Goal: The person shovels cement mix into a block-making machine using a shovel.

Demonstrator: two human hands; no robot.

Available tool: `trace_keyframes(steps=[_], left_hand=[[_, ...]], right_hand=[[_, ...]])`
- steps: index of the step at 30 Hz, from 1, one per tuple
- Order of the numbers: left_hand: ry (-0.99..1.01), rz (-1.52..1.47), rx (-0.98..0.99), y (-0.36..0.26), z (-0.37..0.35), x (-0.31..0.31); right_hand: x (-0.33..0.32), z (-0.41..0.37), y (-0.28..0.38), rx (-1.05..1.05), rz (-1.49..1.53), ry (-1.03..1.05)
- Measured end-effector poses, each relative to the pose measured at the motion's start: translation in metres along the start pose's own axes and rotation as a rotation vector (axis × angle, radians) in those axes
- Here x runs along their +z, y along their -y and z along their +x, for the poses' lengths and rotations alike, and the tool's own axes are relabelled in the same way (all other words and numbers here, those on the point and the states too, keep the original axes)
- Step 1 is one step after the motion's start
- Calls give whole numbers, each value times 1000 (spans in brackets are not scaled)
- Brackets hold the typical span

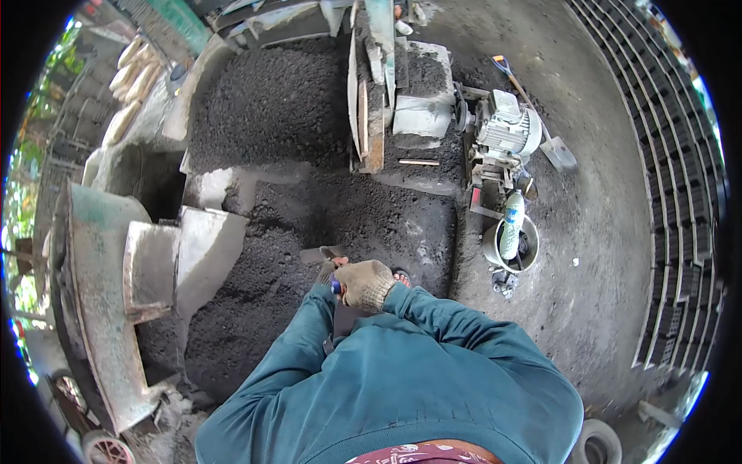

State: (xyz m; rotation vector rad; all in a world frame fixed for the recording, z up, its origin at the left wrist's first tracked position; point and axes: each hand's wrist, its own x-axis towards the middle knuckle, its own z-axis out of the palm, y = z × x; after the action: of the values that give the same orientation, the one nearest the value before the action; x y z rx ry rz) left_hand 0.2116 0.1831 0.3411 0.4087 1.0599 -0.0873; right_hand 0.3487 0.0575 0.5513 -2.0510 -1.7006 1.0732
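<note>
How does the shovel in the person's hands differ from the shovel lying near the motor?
The held shovel is gripped by the left hand and right hand, blade at the dark pile; the lying shovel rests untouched on the bare floor. The held shovel's handle is mostly hidden; the lying shovel's long handle shows fully. Both have grey blades.

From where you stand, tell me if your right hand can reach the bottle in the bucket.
Probably not as is: the right hand grips the shovel; the bottle stands apart, though nothing blocks it.
</note>
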Motion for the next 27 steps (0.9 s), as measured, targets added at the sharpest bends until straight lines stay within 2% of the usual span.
trace_keyframes(steps=[4, 6, 12, 15, 18, 22, 25, 27], left_hand=[[19, -13, 16, -2, 11, 11], [30, -33, 16, -1, 16, 14], [54, -174, 8, 14, 39, -2], [63, -217, -27, 17, 36, -2], [71, -236, -55, 10, -9, 10], [14, -250, -31, 59, 57, -60], [21, -234, -43, 60, 30, -65], [34, -224, -58, 56, 9, -62]], right_hand=[[2, 2, -9, 21, 17, -83], [-2, -2, -10, 46, 23, -61], [3, -5, -8, 16, 28, -100], [6, -2, -8, -12, 21, -71], [-9, -8, 15, -20, 33, 51], [26, -1, 23, -82, -6, 176], [43, -4, 34, -142, -20, 204], [58, -6, 36, -152, 1, 149]])
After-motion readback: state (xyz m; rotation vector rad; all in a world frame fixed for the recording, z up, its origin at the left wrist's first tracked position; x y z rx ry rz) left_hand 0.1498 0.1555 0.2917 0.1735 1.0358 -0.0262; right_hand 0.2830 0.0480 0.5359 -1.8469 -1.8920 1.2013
